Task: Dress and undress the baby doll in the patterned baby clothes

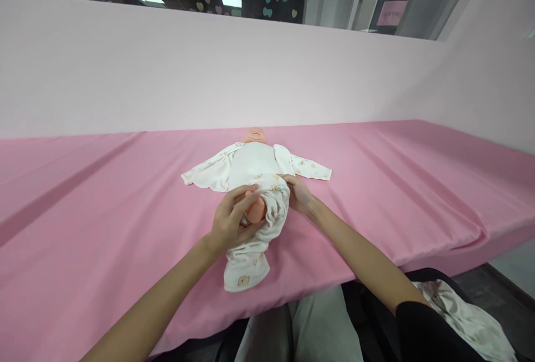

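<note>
Two hands at a doll [254, 136] in patterned white trousers [276, 211]
On the pink-covered table [104, 239], the doll lies on its back, head farthest away, the sleeves of its white jacket [311, 167] spread wide; the left hand [234, 218] has its grip curled around a bare foot [256, 210] amid bunched cloth, the right hand [298, 192] pinches the trousers near the waist, and one trouser leg lies flat towards the near edge
</note>
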`<state>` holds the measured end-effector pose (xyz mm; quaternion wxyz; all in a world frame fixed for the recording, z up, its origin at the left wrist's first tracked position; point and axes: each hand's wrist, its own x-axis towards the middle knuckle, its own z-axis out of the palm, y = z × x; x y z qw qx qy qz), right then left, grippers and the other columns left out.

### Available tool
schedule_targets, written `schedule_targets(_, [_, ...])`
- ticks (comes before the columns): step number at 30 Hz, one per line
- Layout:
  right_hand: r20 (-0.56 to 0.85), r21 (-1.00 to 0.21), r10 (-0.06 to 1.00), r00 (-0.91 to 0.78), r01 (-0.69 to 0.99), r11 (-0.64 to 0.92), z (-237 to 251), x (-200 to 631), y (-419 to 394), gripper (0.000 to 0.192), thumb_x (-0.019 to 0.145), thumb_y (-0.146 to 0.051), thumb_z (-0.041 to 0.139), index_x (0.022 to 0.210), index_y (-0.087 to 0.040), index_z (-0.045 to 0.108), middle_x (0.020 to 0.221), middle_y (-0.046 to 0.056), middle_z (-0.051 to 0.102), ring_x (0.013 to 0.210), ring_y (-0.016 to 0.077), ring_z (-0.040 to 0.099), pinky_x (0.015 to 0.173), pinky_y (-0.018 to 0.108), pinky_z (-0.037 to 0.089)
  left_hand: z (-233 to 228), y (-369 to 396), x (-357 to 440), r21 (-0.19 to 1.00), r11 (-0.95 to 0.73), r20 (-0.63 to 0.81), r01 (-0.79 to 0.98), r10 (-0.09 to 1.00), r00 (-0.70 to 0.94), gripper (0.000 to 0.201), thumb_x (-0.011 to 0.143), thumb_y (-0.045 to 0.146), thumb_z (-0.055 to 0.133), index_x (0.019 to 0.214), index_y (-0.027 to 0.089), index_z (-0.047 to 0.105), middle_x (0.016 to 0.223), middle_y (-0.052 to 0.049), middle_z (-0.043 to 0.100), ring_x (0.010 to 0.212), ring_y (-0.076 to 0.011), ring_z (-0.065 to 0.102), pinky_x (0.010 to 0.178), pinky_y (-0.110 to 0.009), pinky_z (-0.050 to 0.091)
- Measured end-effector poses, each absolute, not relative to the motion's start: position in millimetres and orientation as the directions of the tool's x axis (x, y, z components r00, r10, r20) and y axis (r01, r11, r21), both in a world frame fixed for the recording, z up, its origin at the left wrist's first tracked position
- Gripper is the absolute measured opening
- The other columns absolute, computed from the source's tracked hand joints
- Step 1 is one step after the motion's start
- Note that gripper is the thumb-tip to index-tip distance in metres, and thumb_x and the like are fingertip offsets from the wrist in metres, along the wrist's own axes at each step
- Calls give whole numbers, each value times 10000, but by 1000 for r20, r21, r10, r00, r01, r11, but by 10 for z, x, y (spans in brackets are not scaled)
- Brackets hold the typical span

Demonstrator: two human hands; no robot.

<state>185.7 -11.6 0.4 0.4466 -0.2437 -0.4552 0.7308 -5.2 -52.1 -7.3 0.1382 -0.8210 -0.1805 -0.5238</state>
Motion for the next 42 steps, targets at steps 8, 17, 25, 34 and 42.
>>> schedule_targets(8, [90,-905,984,-156,-425,15,25,1840,-59,153,660,-271,520,570,-194,423,531,-53,394,480,85,339,474,220,299,-7,-587,0,-20,-902,953,430,113,281,578,718,132,656,1237,194,410,1129,-128,504,945,-213,609,770,-357,555])
schedule_targets(17, [269,-937,956,118,260,232,-278,1834,114,313,781,-426,445,578,-203,363,527,-64,325,520,92,309,506,236,241,13,-732,145,307,-908,901,285,374,221,488,646,137,698,1086,215,503,990,-57,554,893,-189,600,760,-331,534])
schedule_targets(25, [355,-875,926,131,395,279,-409,1816,113,350,820,-448,405,573,-207,349,530,-60,324,544,107,333,546,242,266,48,-797,227,485,-824,547,294,548,633,491,698,261,654,1153,239,473,1030,-30,643,1065,-210,543,1010,-412,351])
schedule_targets(34, [140,-984,950,280,-70,165,-359,1838,122,277,730,-437,513,604,-208,420,563,-50,413,534,104,381,535,242,330,41,-513,-116,677,-706,614,209,698,370,448,859,517,345,1098,207,563,1121,-72,586,1051,-232,515,921,-399,397])
schedule_targets(42, [140,-973,975,171,-158,167,-255,1907,129,332,678,-447,610,567,-191,430,554,-57,400,526,90,376,530,232,319,-164,-228,-211,581,-513,530,632,828,186,259,846,387,476,1014,251,619,1075,-35,540,1015,-207,459,899,-374,380])
